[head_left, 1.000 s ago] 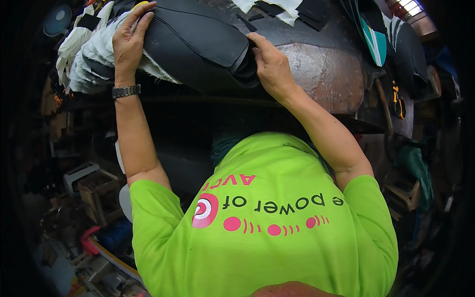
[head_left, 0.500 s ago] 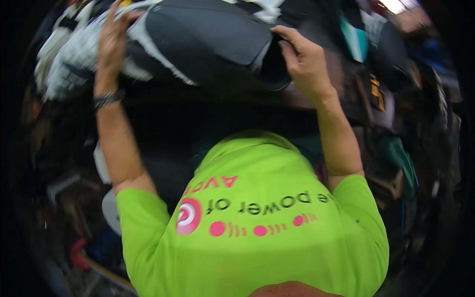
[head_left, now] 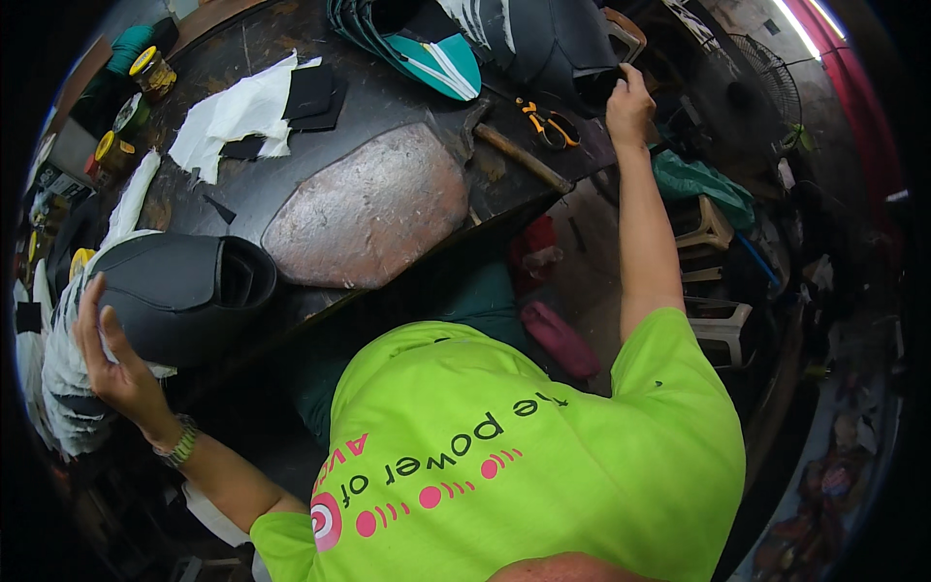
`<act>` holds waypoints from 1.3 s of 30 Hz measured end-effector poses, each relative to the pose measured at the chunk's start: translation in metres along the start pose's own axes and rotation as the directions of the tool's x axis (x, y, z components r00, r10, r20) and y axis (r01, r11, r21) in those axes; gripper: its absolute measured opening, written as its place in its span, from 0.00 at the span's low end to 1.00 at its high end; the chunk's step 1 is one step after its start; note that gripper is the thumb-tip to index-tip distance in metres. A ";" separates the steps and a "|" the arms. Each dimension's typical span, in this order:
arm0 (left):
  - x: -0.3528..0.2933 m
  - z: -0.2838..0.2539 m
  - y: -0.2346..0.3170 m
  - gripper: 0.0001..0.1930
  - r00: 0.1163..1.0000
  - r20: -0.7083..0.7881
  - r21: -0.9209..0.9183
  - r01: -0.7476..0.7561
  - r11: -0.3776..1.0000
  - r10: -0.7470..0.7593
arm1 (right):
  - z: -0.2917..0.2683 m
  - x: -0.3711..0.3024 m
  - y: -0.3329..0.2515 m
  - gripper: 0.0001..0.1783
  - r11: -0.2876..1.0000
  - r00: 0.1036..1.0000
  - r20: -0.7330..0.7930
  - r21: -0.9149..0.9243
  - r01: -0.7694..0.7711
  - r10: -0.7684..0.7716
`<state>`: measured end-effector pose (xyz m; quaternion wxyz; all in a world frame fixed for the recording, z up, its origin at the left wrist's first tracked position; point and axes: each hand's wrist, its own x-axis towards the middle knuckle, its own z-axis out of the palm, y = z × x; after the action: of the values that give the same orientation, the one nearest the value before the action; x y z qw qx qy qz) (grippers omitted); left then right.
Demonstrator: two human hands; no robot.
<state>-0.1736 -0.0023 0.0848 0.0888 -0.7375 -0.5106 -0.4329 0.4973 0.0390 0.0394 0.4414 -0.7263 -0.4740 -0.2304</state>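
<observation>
At the table's left front lies a roll of black sheet material [head_left: 160, 281] with frayed white cloth at its far left end. Against its near side rests my left hand [head_left: 126, 378], its fingers stretched out and spread. My right hand [head_left: 632, 112] reaches to a second black roll [head_left: 543, 44] at the back right. Its fingers are bent around the rim of the roll's open end, partly hidden there. Between the rolls lies a large worn slab [head_left: 373, 213] with a rounded outline. A hammer [head_left: 519, 155] and orange-and-black pliers [head_left: 548, 126] lie beside it, towards the right.
White cloth scraps [head_left: 238, 116] and black pieces [head_left: 315, 97] lie on the dark table [head_left: 378, 92]. Teal-and-white cut pieces [head_left: 441, 68] are at the back. Yellow-lidded jars [head_left: 152, 70] line the left edge. Plastic stools [head_left: 722, 330] stand on the right, below a fan [head_left: 766, 73].
The view has swung to the right. My right hand has left the left roll's open end and moved to the second roll; my left hand is still at the left roll.
</observation>
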 end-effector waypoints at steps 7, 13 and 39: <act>-0.003 0.050 0.090 0.11 0.955 0.192 -0.184 -0.189 0.965 0.224 | 0.055 0.018 0.022 0.19 0.958 0.965 0.185 -0.251 -0.139 0.188; -0.021 0.091 0.130 0.12 0.895 0.383 -0.434 -0.043 0.900 0.228 | 0.077 -0.025 0.003 0.41 0.992 0.970 0.241 -0.124 0.002 0.028; -0.053 0.138 0.148 0.12 0.782 0.516 -0.654 0.095 0.751 0.351 | 0.113 -0.044 -0.153 0.11 0.894 0.961 0.021 0.371 0.250 -0.277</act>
<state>0.0191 -0.0275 0.0076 -0.3098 -0.8553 -0.2738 -0.3124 0.3317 0.1394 0.0144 0.5154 -0.5686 -0.6184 -0.1694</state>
